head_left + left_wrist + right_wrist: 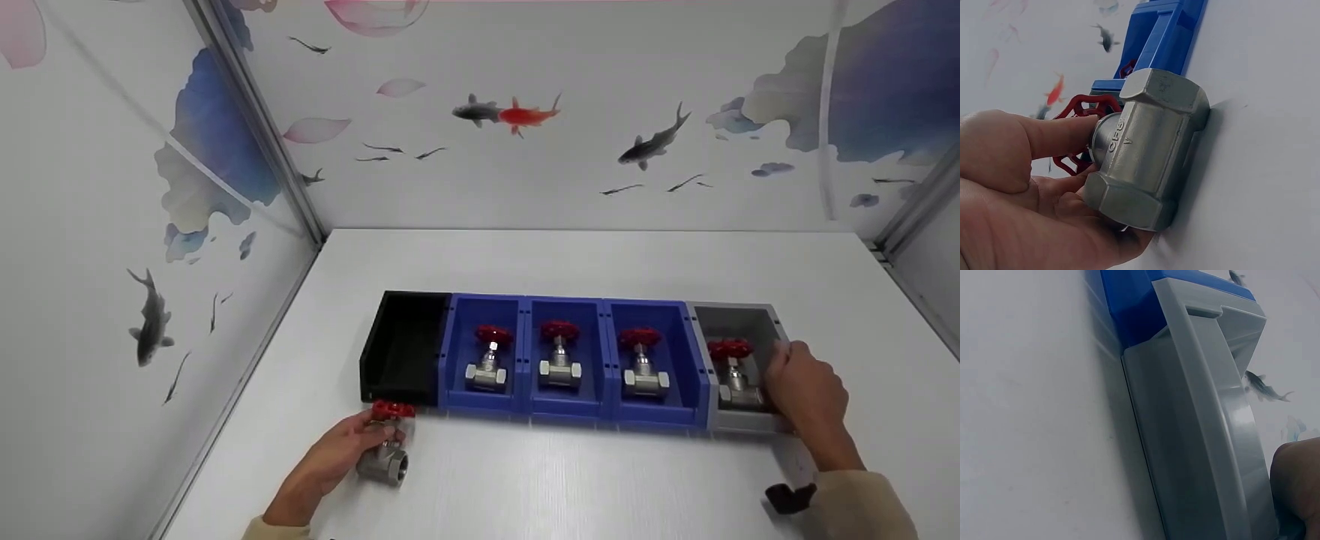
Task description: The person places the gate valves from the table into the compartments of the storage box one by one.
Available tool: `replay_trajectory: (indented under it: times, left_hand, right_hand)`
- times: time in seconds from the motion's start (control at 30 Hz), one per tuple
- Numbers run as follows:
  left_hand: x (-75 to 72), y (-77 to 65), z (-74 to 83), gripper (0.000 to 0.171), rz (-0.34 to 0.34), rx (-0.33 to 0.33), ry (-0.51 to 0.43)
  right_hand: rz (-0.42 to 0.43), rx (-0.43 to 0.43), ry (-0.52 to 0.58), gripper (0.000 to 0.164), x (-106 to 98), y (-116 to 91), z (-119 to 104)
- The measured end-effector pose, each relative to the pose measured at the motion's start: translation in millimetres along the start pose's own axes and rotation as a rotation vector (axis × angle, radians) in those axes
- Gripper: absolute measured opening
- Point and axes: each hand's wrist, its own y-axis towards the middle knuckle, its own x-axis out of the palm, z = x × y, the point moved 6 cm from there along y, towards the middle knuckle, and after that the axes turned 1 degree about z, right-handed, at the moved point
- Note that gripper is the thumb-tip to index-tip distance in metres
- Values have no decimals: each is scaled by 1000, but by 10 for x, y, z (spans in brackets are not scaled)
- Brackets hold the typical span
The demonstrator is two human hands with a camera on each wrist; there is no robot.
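My left hand (330, 454) holds a metal gate valve (381, 466) by its neck, just in front of the black bin (367, 375). In the left wrist view, the thumb and fingers pinch below the red handwheel (1086, 104), and the hexagonal-ended body (1140, 146) lies close to the white tabletop. At the far right end of the row, my right hand (810, 386) grips the right side wall of the grey bin (750, 422); its fingertips are mostly hidden. Inside that bin stands another red-wheeled valve (739, 390), near the hand.
Between the black and grey bins, joined side by side, are three blue bins (484, 405), each with a red-wheeled valve (560, 367). A small black object (790, 498) is beside the right sleeve. White panels with painted fish enclose the table (570, 480) at left, back and right.
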Motion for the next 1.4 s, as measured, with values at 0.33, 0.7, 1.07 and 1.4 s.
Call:
replay_trajectory:
  times: [0.33,0.7,1.07,1.4]
  left_hand:
    - [-8,26,23,40,42,12,23]
    - [17,-24,108,40,0,11,-18]
    - [102,-90,159,53,-135,-1,-157]
    - [133,-91,297,42,-166,62,-229]
  right_hand:
    - [46,-21,7,57,-5,3,-8]
    - [27,-3,6,61,-16,1,-11]
    - [16,-1,9,62,-20,-1,-8]
    - [39,-27,26,58,-5,-11,-7]
